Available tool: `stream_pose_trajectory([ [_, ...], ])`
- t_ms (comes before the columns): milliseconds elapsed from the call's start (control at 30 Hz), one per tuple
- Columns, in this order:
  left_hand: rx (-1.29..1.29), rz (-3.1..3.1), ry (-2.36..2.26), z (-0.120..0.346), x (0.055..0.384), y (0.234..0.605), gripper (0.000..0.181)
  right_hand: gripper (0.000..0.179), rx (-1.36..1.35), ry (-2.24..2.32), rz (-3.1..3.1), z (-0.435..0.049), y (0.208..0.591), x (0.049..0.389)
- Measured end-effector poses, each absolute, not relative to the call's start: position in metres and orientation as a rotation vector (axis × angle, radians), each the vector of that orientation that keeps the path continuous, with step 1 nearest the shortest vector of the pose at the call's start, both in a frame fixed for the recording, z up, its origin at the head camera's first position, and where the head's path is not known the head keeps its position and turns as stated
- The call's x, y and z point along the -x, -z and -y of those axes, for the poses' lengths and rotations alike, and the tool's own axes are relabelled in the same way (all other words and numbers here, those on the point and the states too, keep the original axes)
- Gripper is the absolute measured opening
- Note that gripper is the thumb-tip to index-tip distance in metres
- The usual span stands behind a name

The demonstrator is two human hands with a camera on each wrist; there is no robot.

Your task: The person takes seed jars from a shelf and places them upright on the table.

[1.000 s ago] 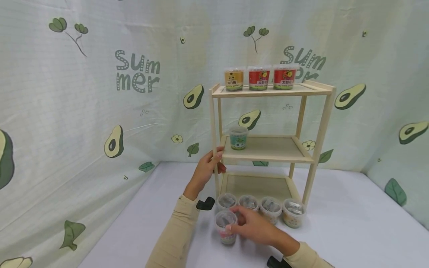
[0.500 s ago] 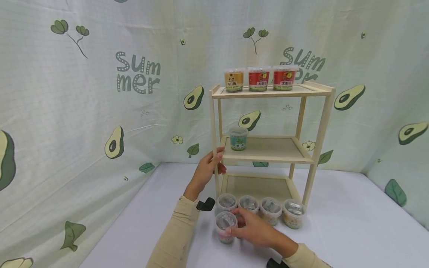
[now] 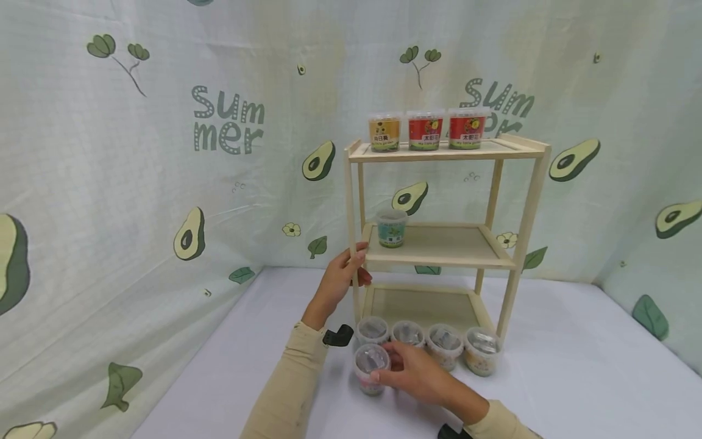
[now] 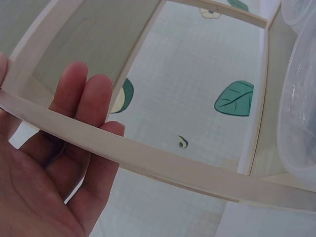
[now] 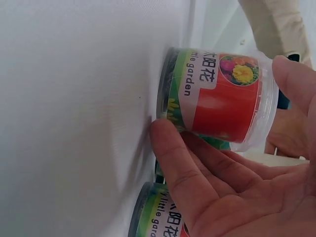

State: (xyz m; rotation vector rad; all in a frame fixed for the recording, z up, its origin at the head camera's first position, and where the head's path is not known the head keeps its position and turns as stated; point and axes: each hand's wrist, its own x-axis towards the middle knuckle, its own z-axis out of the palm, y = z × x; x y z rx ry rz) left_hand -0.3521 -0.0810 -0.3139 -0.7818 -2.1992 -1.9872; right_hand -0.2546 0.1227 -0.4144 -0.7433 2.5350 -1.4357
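A clear-lidded plastic planting cup [image 3: 368, 360] stands at the front of the table, on the near side of a row of similar cups. My right hand [image 3: 419, 376] holds it from the right, thumb at the lid rim and fingers along its side. In the right wrist view its red flower label [image 5: 224, 111] reads "little garden". My left hand [image 3: 336, 281] grips the left front post [image 4: 163, 160] of a wooden three-tier shelf, below the middle tier. The left wrist view shows several fingers wrapped behind that post.
Several lidded cups [image 3: 445, 341] line up before the shelf's bottom tier [image 3: 422, 305]. A green-labelled cup [image 3: 392, 231] stands on the middle tier [image 3: 450, 241]. On the top tier are one yellow cup [image 3: 385, 134] and two red cups [image 3: 425, 133]. A printed curtain [image 3: 263, 201] hangs behind.
The cup in my right hand has shifted very slightly toward the row at the shelf. My left hand keeps its place on the post.
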Motion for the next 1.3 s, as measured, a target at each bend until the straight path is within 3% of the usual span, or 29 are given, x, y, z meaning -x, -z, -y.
stream_pose_trajectory([
  [233,0.793,2.195,1.978,0.082,0.353,0.316,0.048,0.057,0.759,1.325,-2.588,-0.129,0.404,0.254],
  [633,0.812,2.178,1.975,0.079,0.353,0.315,0.046,0.026,0.771,1.425,-2.496,-0.144,0.391,0.257],
  [933,0.809,2.184,1.978,0.081,0.351,0.314,0.046,0.036,0.711,1.508,-2.441,-0.152,0.378,0.265],
  [1300,0.814,2.172,1.999,0.081,0.355,0.318,0.047,0.035,0.733,1.595,-2.399,-0.163,0.363,0.272],
])
